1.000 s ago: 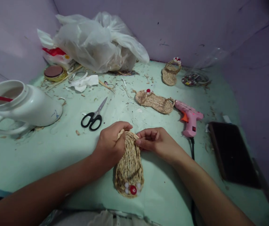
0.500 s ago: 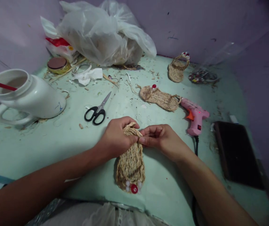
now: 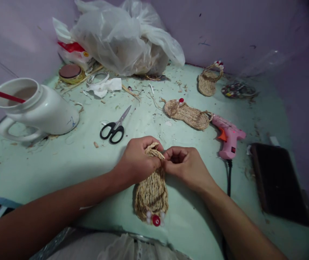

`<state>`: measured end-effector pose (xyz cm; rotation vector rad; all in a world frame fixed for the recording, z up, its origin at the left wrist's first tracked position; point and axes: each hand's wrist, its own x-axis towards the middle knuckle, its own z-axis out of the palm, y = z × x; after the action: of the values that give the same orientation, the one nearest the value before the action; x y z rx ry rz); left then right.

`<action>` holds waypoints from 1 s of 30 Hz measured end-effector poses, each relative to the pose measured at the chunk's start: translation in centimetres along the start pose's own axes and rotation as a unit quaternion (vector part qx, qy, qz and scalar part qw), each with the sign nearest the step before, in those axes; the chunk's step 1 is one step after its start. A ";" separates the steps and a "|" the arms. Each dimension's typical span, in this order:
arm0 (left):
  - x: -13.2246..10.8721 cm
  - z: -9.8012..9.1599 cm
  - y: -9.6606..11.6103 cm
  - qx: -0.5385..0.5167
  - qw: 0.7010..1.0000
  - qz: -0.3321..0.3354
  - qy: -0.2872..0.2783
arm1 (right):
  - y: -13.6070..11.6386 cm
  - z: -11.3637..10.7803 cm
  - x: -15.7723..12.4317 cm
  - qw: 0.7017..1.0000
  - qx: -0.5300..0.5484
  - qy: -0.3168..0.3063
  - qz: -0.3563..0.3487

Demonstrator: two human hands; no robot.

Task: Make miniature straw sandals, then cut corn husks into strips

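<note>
A small woven straw sandal (image 3: pixel 151 195) lies on the pale green table (image 3: pixel 62 169) in front of me, its toe end with a red bead and white beads toward me. My left hand (image 3: pixel 138 160) is closed on the sandal's far end and on a straw braid (image 3: pixel 154 151) curled over it. My right hand (image 3: pixel 185 166) is closed too, its fingertips pinching the other end of that braid at the sandal's right edge. The two hands touch at the braid.
Black-handled scissors (image 3: pixel 114 127), a second straw sandal (image 3: pixel 188 115) and a pink glue gun (image 3: pixel 228 136) lie beyond my hands. A third sandal (image 3: pixel 207 81) and a bead dish (image 3: pixel 237 89) sit at the back. White jug (image 3: pixel 38 110) left, plastic bag (image 3: pixel 122 39) behind, dark phone (image 3: pixel 277 180) right.
The braid at the sandal's far end has been bent over from left toward the right edge. My right hand has closed in against my left. The view has shifted slightly.
</note>
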<state>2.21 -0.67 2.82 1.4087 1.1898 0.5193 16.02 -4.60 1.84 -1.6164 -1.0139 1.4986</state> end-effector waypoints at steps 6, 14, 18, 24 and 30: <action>0.0 0.2 -0.3 0.035 0.999 0.014 0.009 | 0.0 0.2 0.1 0.999 -0.028 -0.001 -0.029; 0.4 -0.4 0.1 0.029 1.000 -0.002 -0.005 | 0.1 -1.0 0.4 0.991 0.102 -0.075 0.036; 0.4 -0.3 -0.1 0.024 1.000 -0.008 -0.009 | 0.0 -0.7 0.3 0.993 0.106 -0.048 0.003; 0.4 -0.1 -0.6 0.071 0.997 0.017 0.010 | 0.5 0.5 0.0 0.995 0.034 0.033 -0.083; 0.4 -0.2 -0.9 0.100 0.994 0.033 0.010 | 0.5 1.5 -0.2 0.993 0.027 0.067 -0.092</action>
<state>1.91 -0.37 1.89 1.6206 1.2413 0.4695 14.58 -5.08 1.35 -1.5198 -1.0082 1.2670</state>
